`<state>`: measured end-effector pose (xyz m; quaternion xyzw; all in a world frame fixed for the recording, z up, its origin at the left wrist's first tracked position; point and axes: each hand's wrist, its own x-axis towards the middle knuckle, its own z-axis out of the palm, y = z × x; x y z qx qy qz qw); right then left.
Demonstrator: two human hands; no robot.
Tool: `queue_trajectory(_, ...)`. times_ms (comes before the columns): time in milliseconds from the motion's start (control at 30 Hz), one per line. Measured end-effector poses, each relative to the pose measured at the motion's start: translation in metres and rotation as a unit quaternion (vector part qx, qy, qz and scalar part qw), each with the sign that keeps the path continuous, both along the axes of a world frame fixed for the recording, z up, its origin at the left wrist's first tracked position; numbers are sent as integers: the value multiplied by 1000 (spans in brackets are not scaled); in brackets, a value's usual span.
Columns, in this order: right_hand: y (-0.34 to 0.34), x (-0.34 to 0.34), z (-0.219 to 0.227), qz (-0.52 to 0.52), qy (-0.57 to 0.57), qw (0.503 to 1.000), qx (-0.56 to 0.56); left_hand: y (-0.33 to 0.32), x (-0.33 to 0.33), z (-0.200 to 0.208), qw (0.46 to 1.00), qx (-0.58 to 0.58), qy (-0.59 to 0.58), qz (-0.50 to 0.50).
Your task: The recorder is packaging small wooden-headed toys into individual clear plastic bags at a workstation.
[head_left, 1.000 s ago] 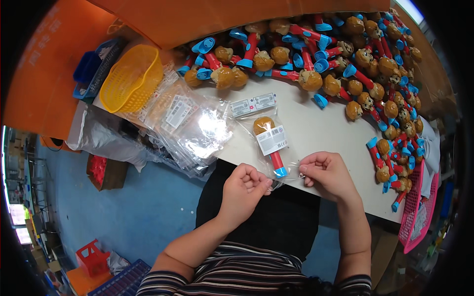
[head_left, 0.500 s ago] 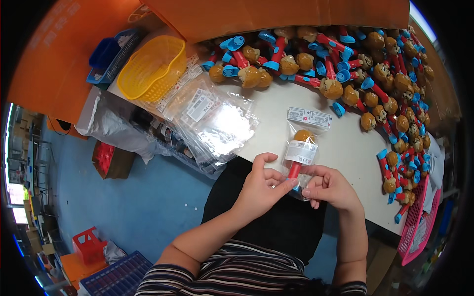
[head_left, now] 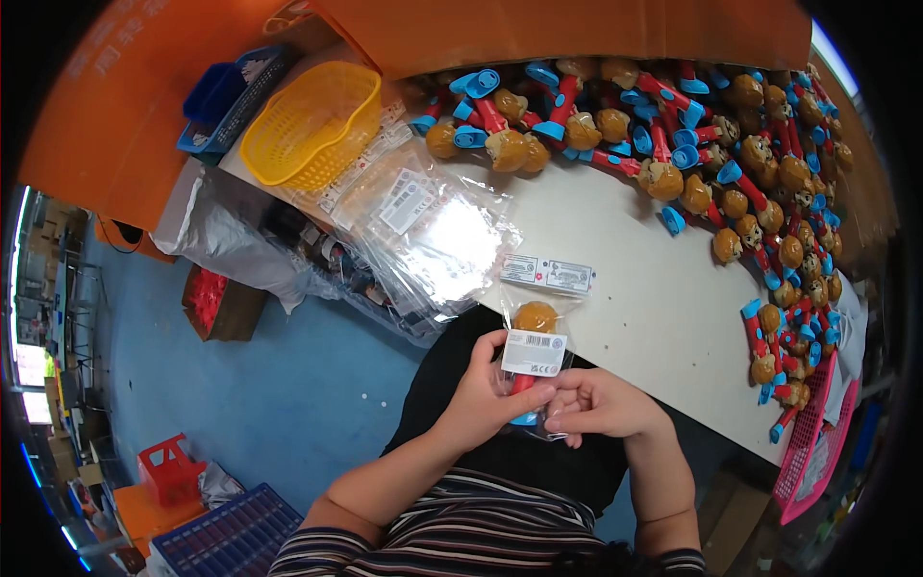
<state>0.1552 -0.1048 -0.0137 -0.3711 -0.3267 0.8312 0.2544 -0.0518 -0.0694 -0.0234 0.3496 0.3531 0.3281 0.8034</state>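
A clear plastic bag (head_left: 556, 313) sits just past the table's near edge, over my lap. Inside it stands a toy figure (head_left: 536, 317) with a round brown head, a red stem and a blue base. A white label (head_left: 532, 354) covers its middle, and a printed header strip (head_left: 546, 274) tops the bag. My left hand (head_left: 487, 396) is closed around the bagged toy's left side, thumb across the lower stem. With bent fingers my right hand (head_left: 606, 406) pinches the bag's lower right edge beside the blue base. The bag's bottom is partly hidden by my fingers.
Many loose toy figures (head_left: 663, 178) are heaped along the table's far and right sides. At left lie stacked clear bags (head_left: 409, 226), beside a yellow basket (head_left: 279, 144) and a blue bin (head_left: 213, 101). A pink basket (head_left: 808, 471) hangs by the right edge.
Both hands have drawn the bagged toy down and left, off the tabletop toward my body. The label now faces up more squarely. The grip looks much the same.
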Motion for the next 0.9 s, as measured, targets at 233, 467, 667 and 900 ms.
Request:
queue_trajectory(233,-5,-18,3,-12,-37,999,35,-21,-57,16,996,22,57,60)
queue_trajectory(467,-6,10,22,-158,-82,975,134,-19,-155,-10,870,215,249,369)
queue_trajectory(667,-15,27,20,-229,-83,965,95,132,-225,-177,831,163,261,463)
queue_trajectory(900,-14,22,11,-257,-123,953,102,201,-193,-189,728,241,332,550)
